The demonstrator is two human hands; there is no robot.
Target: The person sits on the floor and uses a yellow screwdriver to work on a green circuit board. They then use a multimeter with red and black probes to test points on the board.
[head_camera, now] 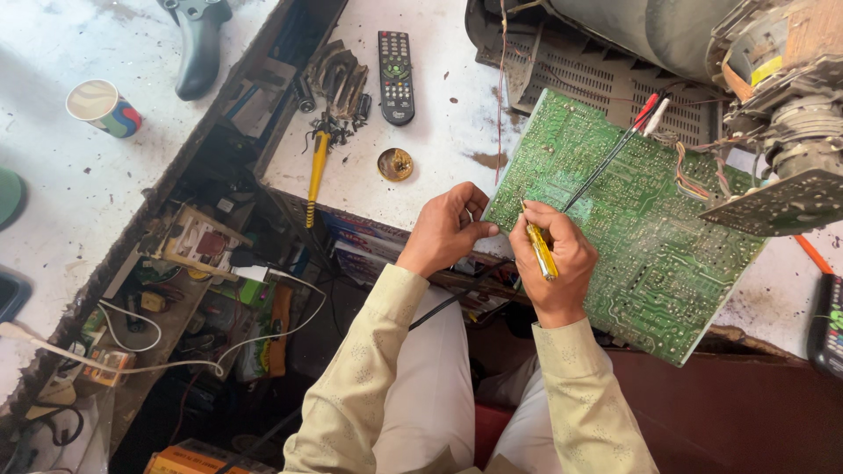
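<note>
R hand (551, 254) fingers are curled tight round a yellow screwdriver (539, 249), pinching it pen-style; its handle runs roughly 11-to-5 o'clock, tip end up at abt 11 and resting on or just over the near-left part of the green circuit board (632, 228) — can't tell if the tip actually touches. L hand (446, 230) sits just beside at 9 o'clock of the R, fingers bent in & pressed on the board's left corner edge, thumb side toward the R hand; whether it pinches the edge or only steadies it isn't clear. The board lies at 1–3 o'clock from both hands, R hand nearer, already over it. Its long axis runs diagonally, 11-to-5 o'clock, solder side up: green w/ dense pale traces, lower corner hanging past the worktop (421, 175) edge. Two probes (615, 149), one red and one black/white, lie across the board's upper part at 1 o'clock. Farther out: CRT tube neck w/ small board (781, 140) at 2 o'clock, black remote (396, 77) at 11, small round tin (395, 164) at 10, yellow-handled tool (316, 175) at 9–10, paper cup (104, 108) far off at 10.
</note>
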